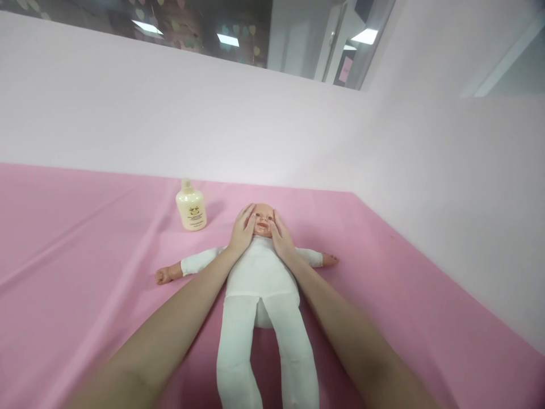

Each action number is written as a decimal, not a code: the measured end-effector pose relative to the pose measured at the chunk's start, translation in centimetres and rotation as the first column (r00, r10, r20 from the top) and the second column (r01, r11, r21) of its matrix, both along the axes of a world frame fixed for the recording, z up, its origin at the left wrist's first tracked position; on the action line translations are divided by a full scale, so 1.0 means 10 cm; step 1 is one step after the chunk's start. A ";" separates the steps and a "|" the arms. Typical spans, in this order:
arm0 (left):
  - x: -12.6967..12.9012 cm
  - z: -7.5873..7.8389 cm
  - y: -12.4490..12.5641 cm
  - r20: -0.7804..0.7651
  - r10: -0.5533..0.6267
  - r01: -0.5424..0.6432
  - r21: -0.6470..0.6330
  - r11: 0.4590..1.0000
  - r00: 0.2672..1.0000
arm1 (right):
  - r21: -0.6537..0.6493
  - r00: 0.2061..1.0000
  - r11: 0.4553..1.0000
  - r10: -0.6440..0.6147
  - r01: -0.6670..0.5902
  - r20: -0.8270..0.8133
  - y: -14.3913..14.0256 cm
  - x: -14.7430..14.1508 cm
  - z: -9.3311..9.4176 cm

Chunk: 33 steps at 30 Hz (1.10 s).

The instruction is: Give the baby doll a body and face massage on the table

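Observation:
A baby doll [263, 272] with a white cloth body lies face up, its arms spread and its head away from me. My left hand [242, 230] rests along the left side of the doll's head, fingers stretched out and thumb on the cheek. Against the other side of the head lies my right hand [281, 234], also with straight fingers and the thumb near the mouth. Both palms touch the head, and its sides are hidden beneath them. My forearms pass over the doll's arms.
A pale yellow lotion bottle [191, 209] stands upright beyond the doll's arm on the left. Pink cloth [106, 238] covers the surface, with a few creases. White walls [170, 113] border it at the back and right, below a window or mirror [204, 34].

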<state>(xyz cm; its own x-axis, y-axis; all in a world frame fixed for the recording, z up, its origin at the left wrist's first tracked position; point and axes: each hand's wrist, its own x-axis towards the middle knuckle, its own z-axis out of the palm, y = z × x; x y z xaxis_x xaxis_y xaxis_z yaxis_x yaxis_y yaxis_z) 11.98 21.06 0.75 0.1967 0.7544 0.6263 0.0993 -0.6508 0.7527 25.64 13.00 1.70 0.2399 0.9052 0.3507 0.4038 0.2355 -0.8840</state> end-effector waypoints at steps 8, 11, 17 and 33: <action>0.01 0.00 0.00 0.004 0.014 -0.014 0.021 1.000 1.000 | -0.003 1.000 1.000 -0.011 0.011 0.002 0.00 0.00 0.00; 0.00 0.01 -0.01 -0.004 0.006 -0.006 0.044 0.999 1.000 | 0.007 1.000 1.000 -0.003 0.003 0.003 -0.01 0.00 0.01; -0.01 0.04 -0.02 -0.024 0.004 -0.002 0.060 0.998 1.000 | 0.018 1.000 1.000 0.010 -0.010 -0.001 0.00 0.00 0.00; 0.00 0.03 -0.03 -0.011 0.015 -0.014 0.062 0.998 1.000 | 0.015 1.000 1.000 0.017 -0.017 -0.008 0.00 0.01 -0.01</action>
